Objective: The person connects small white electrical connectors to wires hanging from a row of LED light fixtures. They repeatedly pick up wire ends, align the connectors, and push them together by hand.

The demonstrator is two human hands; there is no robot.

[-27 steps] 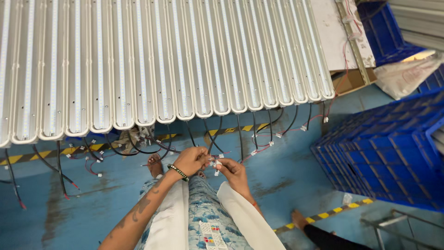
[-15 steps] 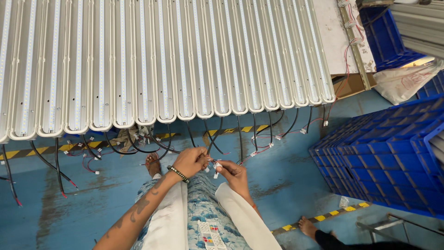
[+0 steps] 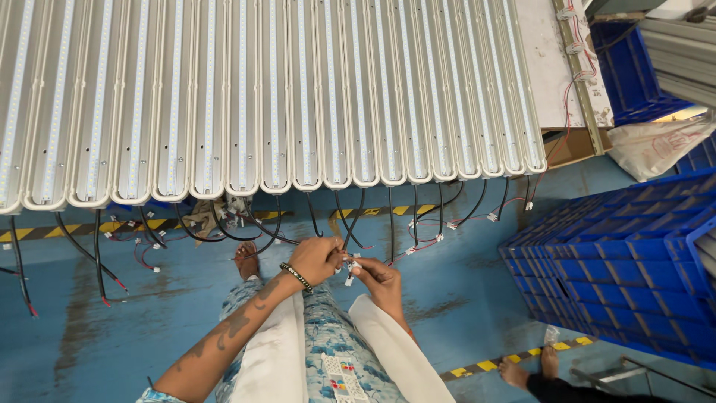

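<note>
Head view, hands: we see the left hand [image 3: 317,261] and the right hand [image 3: 380,282] meeting just below the row of light fixtures [image 3: 298,97], close together, almost touching.
Left hand state: the fingers are pinched together on the end of a black cable [image 3: 349,224] that hangs from a fixture above.
Right hand state: the fingers are closed on a small white connector [image 3: 353,269]; its thin red wire [image 3: 410,250] runs off to the right.
Where the connector is: between the 2 hands, just right of the left fingertips, over the blue floor [image 3: 149,328].
Which hand is nearer: both touch the joining point; the right hand carries the connector itself, the left hand only the cable end.
Long axis of the cable: it runs nearly up and down in the picture, from the fixture end down to the hands, tilted a little to the left at the bottom.
Where the connector points: it is too small for us to tell surely; it seems to face left, toward the cable end.
Around: other cables [image 3: 440,216] hang free, blue crates [image 3: 619,261] stand at the right, and another person's bare foot [image 3: 514,373] shows at the bottom.
</note>
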